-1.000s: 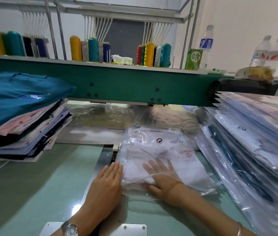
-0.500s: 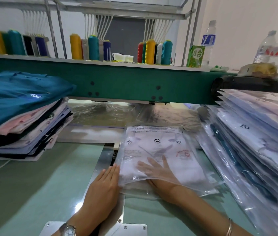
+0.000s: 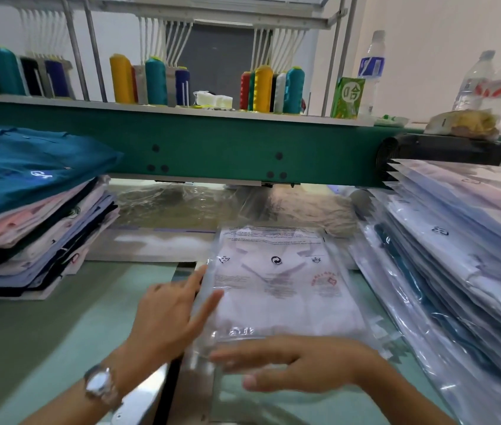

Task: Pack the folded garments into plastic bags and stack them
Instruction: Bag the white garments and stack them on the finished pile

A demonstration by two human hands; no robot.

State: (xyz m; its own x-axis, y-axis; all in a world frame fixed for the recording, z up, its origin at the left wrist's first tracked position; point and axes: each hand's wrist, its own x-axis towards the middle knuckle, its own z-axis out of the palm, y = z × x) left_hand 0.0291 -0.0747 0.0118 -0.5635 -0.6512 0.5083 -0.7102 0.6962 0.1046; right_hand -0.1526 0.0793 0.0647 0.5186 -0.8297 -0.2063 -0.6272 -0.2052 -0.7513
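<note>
Fingers of the left hand (image 3: 175, 311) are lying straight against the left edge of the plastic bag (image 3: 277, 283), which is holding a folded white garment (image 3: 289, 314) and resting on the green table (image 3: 43, 348). The right hand (image 3: 298, 360), blurred, is stretching flat across the bag's near end, fingers straight, gripping nothing. The bag is sitting between unbagged folded garments (image 3: 28, 216) at left and bagged garments (image 3: 458, 256) at right.
</note>
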